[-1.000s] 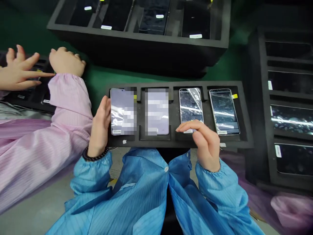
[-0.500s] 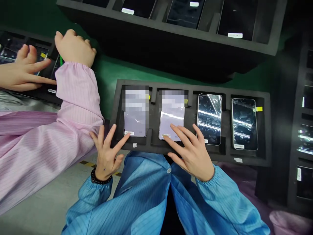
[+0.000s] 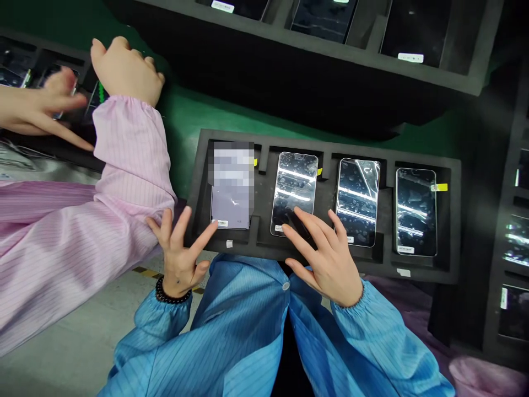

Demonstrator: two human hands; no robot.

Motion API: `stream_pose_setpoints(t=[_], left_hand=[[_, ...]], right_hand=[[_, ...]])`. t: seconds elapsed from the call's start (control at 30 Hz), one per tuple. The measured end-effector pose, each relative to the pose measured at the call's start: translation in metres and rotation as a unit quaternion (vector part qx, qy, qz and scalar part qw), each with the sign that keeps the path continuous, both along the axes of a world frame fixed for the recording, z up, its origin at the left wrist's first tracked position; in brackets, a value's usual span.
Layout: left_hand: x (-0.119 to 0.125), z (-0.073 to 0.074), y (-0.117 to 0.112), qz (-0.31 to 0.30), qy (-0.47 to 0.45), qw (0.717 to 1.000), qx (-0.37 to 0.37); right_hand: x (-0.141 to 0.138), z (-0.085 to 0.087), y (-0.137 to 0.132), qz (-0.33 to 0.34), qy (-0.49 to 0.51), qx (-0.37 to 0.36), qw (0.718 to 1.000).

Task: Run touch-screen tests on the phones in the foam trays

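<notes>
A black foam tray (image 3: 260, 207) in front of me holds several smartphones, each in its own slot. My left hand (image 3: 182, 256) has its fingers spread, the index fingertip at the lower left corner of the leftmost smartphone (image 3: 229, 204), whose screen is lit pale and partly pixelated. My right hand (image 3: 326, 256) is also spread, with fingertips over the lower part of the second smartphone (image 3: 295, 182), whose screen is dark. The third smartphone (image 3: 357, 201) and the rightmost smartphone (image 3: 415, 212) show dark, shiny screens. Neither hand grips anything.
A larger foam tray (image 3: 330, 60) with phones stands behind, on the green surface (image 3: 194, 121). More phones lie in a tray (image 3: 508, 187) at the far right. At left, a co-worker's pink sleeve (image 3: 132, 143) and hands reach over another phone tray.
The second smartphone's screen has gone from lit to dark. My hands have hardly moved. The co-worker's hand at far left has shifted and is blurred.
</notes>
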State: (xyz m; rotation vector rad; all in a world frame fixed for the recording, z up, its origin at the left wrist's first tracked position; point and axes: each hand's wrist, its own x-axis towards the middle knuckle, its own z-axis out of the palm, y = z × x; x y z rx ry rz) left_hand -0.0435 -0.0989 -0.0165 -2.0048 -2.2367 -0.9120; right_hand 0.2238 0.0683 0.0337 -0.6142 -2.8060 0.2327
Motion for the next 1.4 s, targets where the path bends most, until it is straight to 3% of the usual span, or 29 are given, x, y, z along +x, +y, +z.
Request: stream_pose_setpoints(t=[0.1,0.23,0.4,0.57,0.73,0.93,1.13,1.4], left_hand=[[0.0007,0.0022,0.0019,0.000,0.016,1.000,-0.020],[0.0017,0.0039,0.0038,0.014,-0.005,0.999,0.037],[0.0025,0.0028,0.0036,0.002,0.016,0.999,-0.028],[0.0015,0.0006,0.0011,0.017,0.012,0.999,0.039],[0.0014,-0.0002,-0.0006,0.010,0.020,0.999,-0.023],[-0.0004,-0.0021,-0.0011,0.014,0.002,0.998,0.056],[0.0005,0.0004,-0.0002,0.006,0.032,0.999,-0.038],[-0.0018,-0.0054,-0.0046,0.020,0.013,0.999,0.033]], right_hand=[[-0.0004,0.0002,0.0005,0.005,-0.017,0.003,1.000],[0.0003,-0.0005,0.0010,0.003,0.008,0.008,1.000],[0.0001,-0.0012,0.0004,0.007,-0.013,0.007,1.000],[0.0001,-0.0017,0.0002,-0.003,0.019,0.004,1.000],[-0.0003,-0.0007,0.0003,0.006,-0.015,0.003,1.000],[0.0002,-0.0023,0.0001,-0.010,0.018,0.003,1.000],[-0.0002,-0.0004,0.0002,0.008,-0.015,0.013,1.000],[0.0002,-0.0029,0.0000,-0.010,0.023,0.010,1.000]])
